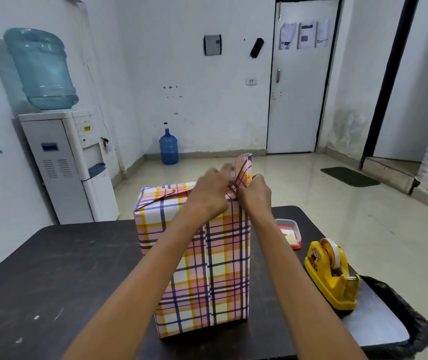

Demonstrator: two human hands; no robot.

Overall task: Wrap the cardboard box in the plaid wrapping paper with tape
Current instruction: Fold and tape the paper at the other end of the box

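**Both hands clamped on the top flap of the wrapped box**

Tall rectangular box [202, 268] covered in pink, yellow and purple plaid wrapping paper, upright on end near the middle of a dark brown table [64, 268]. Seam of overlapped paper down the near face. Left part of the top already folded flat along a diagonal crease. At the top right corner, 1 pointed flap [244, 168] of the same paper, upright above the box.

Left hand [207, 196]: over the top from the left, fingers curled against the left side of the flap near its base, gripping it. Right hand [255, 192]: just beside it, fingers and thumb pinched on the paper at the corner. Only the flap between the 2 hands.

On the table to the right of the box: a small clear plastic container [289, 231] with a red base, then nearer, by the right edge, a yellow plastic tape dispenser [332, 276] with 1 roll of tape, apart from the box. Black plastic bag [405, 315] just off the table's right side.

Against the left wall, a white water cooler [64, 165] topped with a pale blue bottle. By the far wall, 1 blue water jug [168, 148] on the floor. White door [298, 105] with 3 sheets stuck on it, and a dark green mat [349, 176] on the tiles.
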